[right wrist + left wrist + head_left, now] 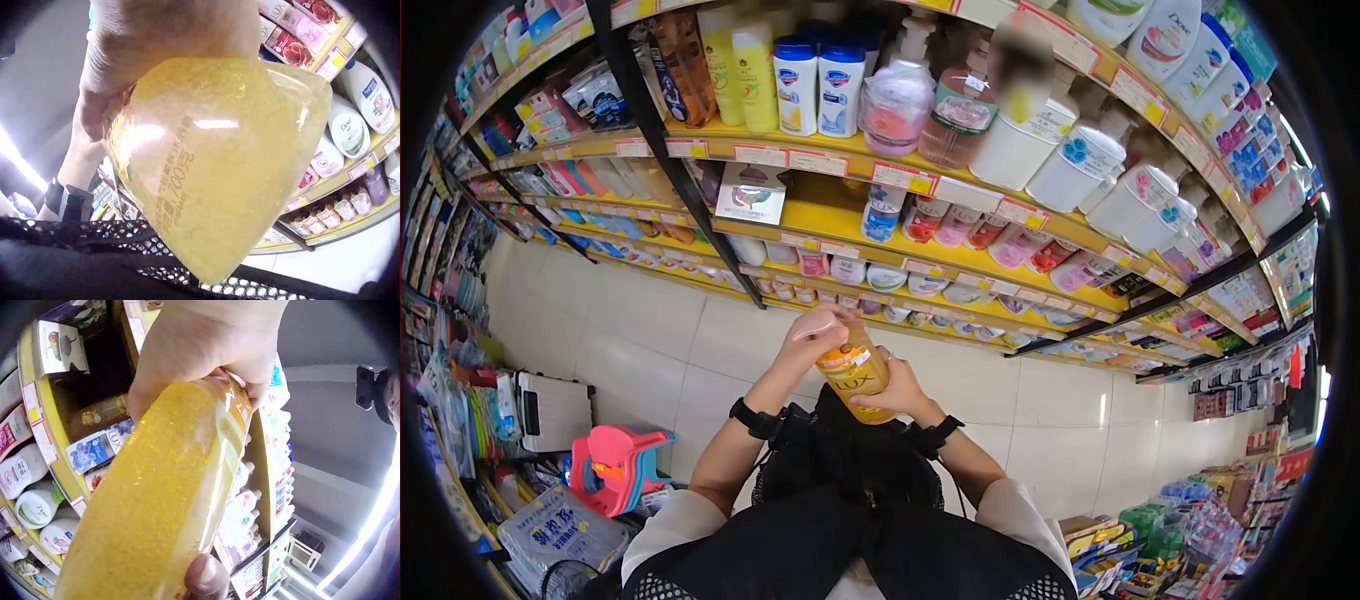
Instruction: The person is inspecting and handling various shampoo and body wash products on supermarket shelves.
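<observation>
A clear yellow LUX body wash bottle (856,372) is held in front of the chest, tilted, with an orange sticker near its top. My left hand (815,335) grips its upper end; in the left wrist view the fingers of that hand (203,353) wrap the neck, and the cap is hidden. Lower down, my right hand (903,390) holds the bottle's side near the base, its thumb (207,576) on the label side. The right wrist view has the broad base of the bottle (219,156) close up, printed with dark characters, below the right hand (169,37).
Ahead stand yellow shop shelves (820,205) packed with wash bottles. A white box (751,192) sits beside a dark gap on the second shelf. A pink and blue plastic stool (615,468) is at the left, above piled goods. Pale floor tiles (660,330) line the aisle.
</observation>
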